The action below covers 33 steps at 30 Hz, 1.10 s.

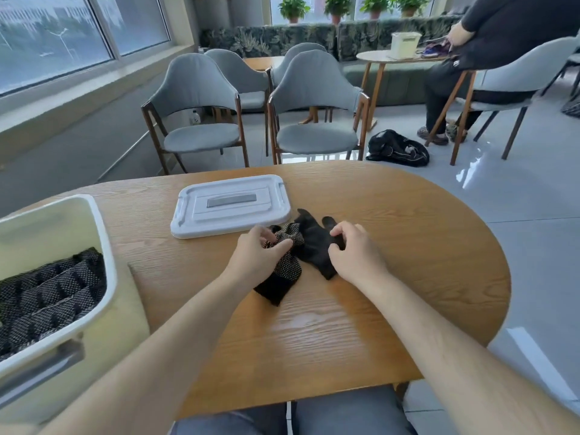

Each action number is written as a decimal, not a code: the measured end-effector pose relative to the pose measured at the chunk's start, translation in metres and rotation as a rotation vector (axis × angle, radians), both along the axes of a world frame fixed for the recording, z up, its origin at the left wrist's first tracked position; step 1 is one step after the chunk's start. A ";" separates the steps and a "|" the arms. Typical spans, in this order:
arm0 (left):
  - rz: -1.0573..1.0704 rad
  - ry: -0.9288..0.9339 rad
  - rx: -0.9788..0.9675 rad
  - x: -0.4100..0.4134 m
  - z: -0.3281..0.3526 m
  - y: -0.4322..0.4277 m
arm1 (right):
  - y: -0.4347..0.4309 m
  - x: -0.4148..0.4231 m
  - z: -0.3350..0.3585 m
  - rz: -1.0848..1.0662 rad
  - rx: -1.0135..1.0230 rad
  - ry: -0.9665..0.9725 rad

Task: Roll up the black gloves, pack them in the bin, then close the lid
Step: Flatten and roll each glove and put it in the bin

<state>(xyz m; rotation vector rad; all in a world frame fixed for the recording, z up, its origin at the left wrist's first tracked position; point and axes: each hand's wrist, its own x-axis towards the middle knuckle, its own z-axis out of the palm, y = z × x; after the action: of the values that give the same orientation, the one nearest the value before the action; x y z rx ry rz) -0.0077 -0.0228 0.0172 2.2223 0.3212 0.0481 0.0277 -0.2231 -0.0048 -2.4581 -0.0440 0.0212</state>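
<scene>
Two black gloves (314, 246) lie beside the lid (230, 205), left hand (257, 255) fingers pinching one, right hand (357, 252) fingers the other.

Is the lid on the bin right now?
No, the white lid lies flat on the table, apart from the open bin at the left.

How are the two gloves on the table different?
The dotted glove shows white speckles; the plain glove shows only black. The dotted glove is bunched up in the left hand; the plain glove lies flatter, pinched by the right hand. Both are dark and lie on the wooden table.
</scene>
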 end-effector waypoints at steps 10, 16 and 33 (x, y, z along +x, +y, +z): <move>-0.047 -0.096 -0.167 -0.050 -0.017 0.034 | 0.053 -0.037 0.010 0.427 0.009 -0.398; -0.109 -0.353 -0.022 -0.057 0.030 0.044 | 0.085 -0.030 0.050 0.594 0.120 -0.307; -0.011 -0.387 -0.284 -0.033 0.065 0.055 | 0.066 -0.005 0.078 0.440 0.540 -0.007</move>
<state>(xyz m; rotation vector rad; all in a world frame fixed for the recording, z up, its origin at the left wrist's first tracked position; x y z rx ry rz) -0.0410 0.0320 0.0819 1.8832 0.0945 0.3969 0.0225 -0.1571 0.0732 -1.8678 -0.5237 0.1702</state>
